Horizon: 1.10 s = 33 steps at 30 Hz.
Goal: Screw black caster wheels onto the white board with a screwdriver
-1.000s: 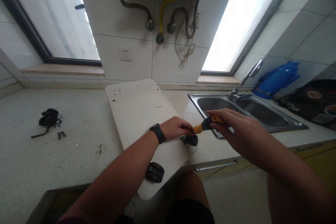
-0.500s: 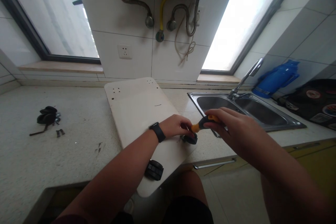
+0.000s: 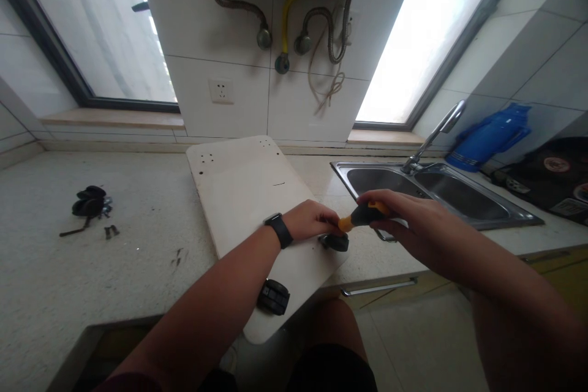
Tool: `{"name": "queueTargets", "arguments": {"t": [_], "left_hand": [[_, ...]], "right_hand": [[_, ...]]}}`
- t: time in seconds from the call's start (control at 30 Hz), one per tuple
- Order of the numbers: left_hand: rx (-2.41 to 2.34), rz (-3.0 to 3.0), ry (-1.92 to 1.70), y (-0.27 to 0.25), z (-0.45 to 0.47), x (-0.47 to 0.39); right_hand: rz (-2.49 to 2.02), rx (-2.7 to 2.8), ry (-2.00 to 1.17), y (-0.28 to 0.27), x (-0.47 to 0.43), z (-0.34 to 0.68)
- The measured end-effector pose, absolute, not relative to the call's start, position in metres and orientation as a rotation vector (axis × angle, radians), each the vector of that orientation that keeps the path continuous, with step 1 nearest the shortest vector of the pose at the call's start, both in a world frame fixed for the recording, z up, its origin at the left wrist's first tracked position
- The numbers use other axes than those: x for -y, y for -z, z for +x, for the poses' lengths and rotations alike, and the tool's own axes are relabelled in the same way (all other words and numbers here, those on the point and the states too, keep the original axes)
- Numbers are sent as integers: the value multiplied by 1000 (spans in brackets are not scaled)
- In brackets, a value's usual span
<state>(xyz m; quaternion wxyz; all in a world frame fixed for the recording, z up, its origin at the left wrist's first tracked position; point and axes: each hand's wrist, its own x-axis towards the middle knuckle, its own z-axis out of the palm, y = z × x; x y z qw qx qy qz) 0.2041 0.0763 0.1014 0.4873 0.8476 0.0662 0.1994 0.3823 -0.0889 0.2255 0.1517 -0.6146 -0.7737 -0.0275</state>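
My right hand (image 3: 395, 211) is closed round the black and orange handle of a screwdriver (image 3: 365, 214), which points down and left. Its tip is hidden behind the fingers of my left hand (image 3: 316, 220). These fingers are bent and pressed together beside a black caster wheel (image 3: 339, 242) at the near right corner of a white board (image 3: 243, 190); what they pinch is hidden. A second black caster wheel (image 3: 274, 297) sits on the board's near left corner, next to my left forearm. Small holes show at the two far corners of the board.
On the counter (image 3: 151, 282) at left lie more black casters (image 3: 89, 201) with small hardware and a couple of screws (image 3: 111, 231). The board overhangs the counter's front edge. A double steel sink (image 3: 381, 180), a blue thermos (image 3: 489, 138) and a dark bag (image 3: 546, 174) are at right.
The whole view has shifted slightly to the right. My right hand on the screwdriver has turned a little, while my left hand keeps its place at the caster.
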Motion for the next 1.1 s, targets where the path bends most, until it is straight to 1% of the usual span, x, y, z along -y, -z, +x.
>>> {"name": "queueTargets", "arguments": {"t": [0.27, 0.63, 0.73, 0.9, 0.97, 1.1], "left_hand": [[-180, 2121, -445, -104, 202, -77], [-145, 2082, -454, -98, 205, -77], [-171, 2056, -455, -98, 205, -77], [-212, 1997, -442, -97, 204, -78], [-206, 1994, -441, -96, 203, -79], [-202, 1995, -439, -96, 201, -79]], "right_hand": [[-1911, 2137, 172, -236, 86, 364], [-2052, 1948, 257, -231, 91, 355], [-1966, 1992, 137, -233, 86, 365], [-1466, 2112, -424, -223, 69, 394], [-1418, 2075, -466, -217, 66, 396], [-1519, 1990, -322, -209, 72, 384]]}}
